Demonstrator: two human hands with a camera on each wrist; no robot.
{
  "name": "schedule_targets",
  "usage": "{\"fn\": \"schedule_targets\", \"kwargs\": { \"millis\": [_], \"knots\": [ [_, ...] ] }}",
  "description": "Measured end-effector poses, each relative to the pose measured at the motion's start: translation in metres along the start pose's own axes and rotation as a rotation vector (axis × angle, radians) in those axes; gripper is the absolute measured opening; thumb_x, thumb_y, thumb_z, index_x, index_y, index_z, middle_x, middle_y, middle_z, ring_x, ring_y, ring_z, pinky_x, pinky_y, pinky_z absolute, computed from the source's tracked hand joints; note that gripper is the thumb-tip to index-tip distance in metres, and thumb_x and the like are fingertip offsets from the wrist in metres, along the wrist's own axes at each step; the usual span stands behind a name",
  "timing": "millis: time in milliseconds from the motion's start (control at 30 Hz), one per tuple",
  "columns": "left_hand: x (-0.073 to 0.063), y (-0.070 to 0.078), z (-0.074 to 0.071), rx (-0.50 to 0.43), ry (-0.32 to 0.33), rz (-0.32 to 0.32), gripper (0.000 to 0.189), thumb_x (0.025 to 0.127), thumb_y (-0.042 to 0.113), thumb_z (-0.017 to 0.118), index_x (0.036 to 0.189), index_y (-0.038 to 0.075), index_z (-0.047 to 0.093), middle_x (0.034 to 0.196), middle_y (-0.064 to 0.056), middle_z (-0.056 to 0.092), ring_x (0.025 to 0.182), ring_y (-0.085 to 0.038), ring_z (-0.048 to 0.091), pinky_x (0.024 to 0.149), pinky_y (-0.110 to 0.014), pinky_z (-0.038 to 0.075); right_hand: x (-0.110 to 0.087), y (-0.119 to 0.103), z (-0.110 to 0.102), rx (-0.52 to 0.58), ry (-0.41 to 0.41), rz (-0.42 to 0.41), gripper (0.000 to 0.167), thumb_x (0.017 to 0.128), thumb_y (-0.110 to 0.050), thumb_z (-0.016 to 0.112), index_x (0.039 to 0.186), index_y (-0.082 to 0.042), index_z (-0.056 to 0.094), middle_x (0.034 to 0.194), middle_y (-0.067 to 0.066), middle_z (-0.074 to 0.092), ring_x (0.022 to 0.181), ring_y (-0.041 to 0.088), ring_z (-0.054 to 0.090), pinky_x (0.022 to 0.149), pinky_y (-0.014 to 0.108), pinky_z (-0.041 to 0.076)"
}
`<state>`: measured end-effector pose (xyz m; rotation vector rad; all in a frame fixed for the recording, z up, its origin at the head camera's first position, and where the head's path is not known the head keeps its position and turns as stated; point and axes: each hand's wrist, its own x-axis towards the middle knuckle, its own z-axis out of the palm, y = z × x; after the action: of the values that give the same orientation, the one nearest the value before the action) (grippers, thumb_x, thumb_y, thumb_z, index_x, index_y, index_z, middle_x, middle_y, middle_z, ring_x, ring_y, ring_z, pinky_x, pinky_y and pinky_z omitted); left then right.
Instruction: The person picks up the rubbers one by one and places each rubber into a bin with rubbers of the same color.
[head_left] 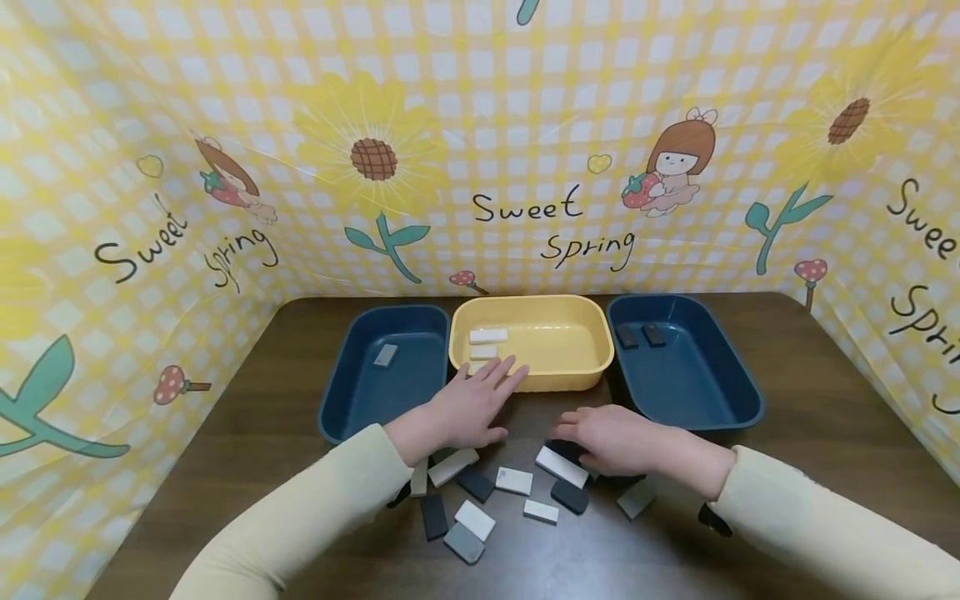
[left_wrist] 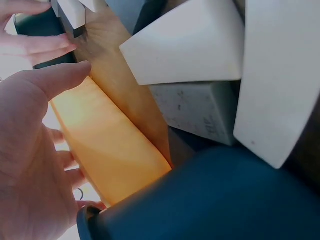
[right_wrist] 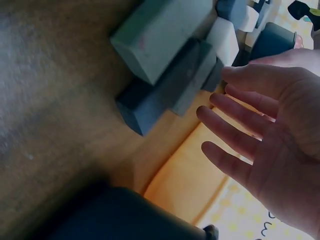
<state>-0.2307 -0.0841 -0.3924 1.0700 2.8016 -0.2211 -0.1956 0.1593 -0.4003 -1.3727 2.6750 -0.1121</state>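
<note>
Lying loose on the table (head_left: 247, 433) in the head view, blocks (head_left: 513, 481) are probably light, stiff and smooth, best pinched across their long sides; left blue tray (head_left: 390, 402) holds one grey block (head_left: 386, 355), yellow tray (head_left: 562, 342) white blocks (head_left: 489, 336), right blue tray (head_left: 682, 387) two dark blocks (head_left: 654, 335). Left wrist view: left hand (left_wrist: 35, 145) relaxed, gripping nothing. Right wrist view: right hand (right_wrist: 285, 140) likewise, fingers extended

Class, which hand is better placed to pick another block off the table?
Probably the right hand, close beside a white block; the left hand is up at the yellow tray.
</note>
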Motion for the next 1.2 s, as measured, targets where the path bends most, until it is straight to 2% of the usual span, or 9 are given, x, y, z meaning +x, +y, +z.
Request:
{"fn": "schedule_targets", "kwargs": {
  "millis": [67, 200, 433, 567, 867, 1067, 1200],
  "knots": [
    [-0.0001, 0.0, 0.0009, 0.006, 0.003, 0.003, 0.088, 0.092, 0.047, 0.062, 0.157, 0.016, 0.012, 0.161, -0.01, 0.013, 0.145, -0.028, 0.018, 0.109, -0.057, 0.024, 0.0003, -0.0011, 0.0026, -0.001, -0.023, 0.006, 0.043, 0.086, -0.009, 0.072, 0.127, -0.009, 0.063, 0.124, 0.006, 0.062, 0.107, 0.02, 0.061, 0.086, 0.036, 0.052],
    [-0.0002, -0.0002, 0.0017, 0.015, 0.008, 0.003, 0.088, 0.092, 0.047, 0.062, 0.157, 0.016, 0.012, 0.161, -0.01, 0.012, 0.145, -0.028, 0.018, 0.109, -0.057, 0.024, -0.0001, -0.002, 0.0052, 0.0, -0.029, 0.003, 0.044, 0.085, -0.008, 0.072, 0.128, -0.009, 0.063, 0.126, 0.005, 0.062, 0.11, 0.02, 0.06, 0.086, 0.035, 0.052],
    [-0.0014, 0.0008, 0.0024, 0.019, 0.016, 0.001, 0.089, 0.091, 0.047, 0.063, 0.157, 0.015, 0.013, 0.161, -0.011, 0.014, 0.145, -0.028, 0.019, 0.109, -0.057, 0.025, -0.0005, -0.0007, 0.0066, 0.0, 0.011, -0.001, 0.046, 0.083, -0.01, 0.076, 0.127, -0.007, 0.063, 0.115, 0.005, 0.059, 0.091, 0.014, 0.061, 0.077, 0.028, 0.053],
    [-0.0021, 0.0017, 0.0022, 0.027, 0.018, 0.003, 0.09, 0.09, 0.048, 0.064, 0.157, 0.015, 0.013, 0.161, -0.011, 0.014, 0.145, -0.028, 0.019, 0.109, -0.057, 0.025, 0.0, -0.0001, 0.0068, -0.014, 0.024, 0.019, 0.047, 0.082, -0.013, 0.078, 0.126, -0.006, 0.064, 0.113, 0.006, 0.056, 0.089, 0.014, 0.059, 0.075, 0.027, 0.052],
    [-0.0026, 0.0012, -0.0006, 0.027, 0.017, -0.005, 0.091, 0.09, 0.049, 0.065, 0.157, 0.015, 0.013, 0.161, -0.01, 0.014, 0.145, -0.028, 0.019, 0.109, -0.057, 0.024, -0.0021, 0.0015, 0.0089, -0.032, 0.095, 0.025, 0.04, 0.08, -0.017, 0.081, 0.115, -0.01, 0.062, 0.103, 0.002, 0.059, 0.086, 0.014, 0.057, 0.075, 0.031, 0.053],
    [-0.0022, 0.0008, 0.0009, 0.03, 0.021, 0.003, 0.092, 0.09, 0.049, 0.065, 0.157, 0.015, 0.013, 0.161, -0.011, 0.014, 0.145, -0.028, 0.019, 0.109, -0.057, 0.025, -0.0043, 0.0014, 0.0095, -0.035, 0.151, 0.018, 0.037, 0.077, -0.017, 0.083, 0.106, -0.012, 0.062, 0.097, 0.001, 0.063, 0.079, 0.012, 0.058, 0.071, 0.029, 0.053],
    [-0.0015, 0.0005, 0.003, 0.033, 0.021, 0.006, 0.092, 0.09, 0.049, 0.064, 0.157, 0.015, 0.012, 0.161, -0.01, 0.013, 0.145, -0.028, 0.019, 0.109, -0.057, 0.025, -0.0062, 0.0009, 0.0063, 0.027, 0.177, 0.01, 0.031, 0.077, -0.013, 0.083, 0.097, -0.016, 0.06, 0.088, -0.005, 0.061, 0.072, 0.007, 0.055, 0.066, 0.025, 0.051]
  ]
}}
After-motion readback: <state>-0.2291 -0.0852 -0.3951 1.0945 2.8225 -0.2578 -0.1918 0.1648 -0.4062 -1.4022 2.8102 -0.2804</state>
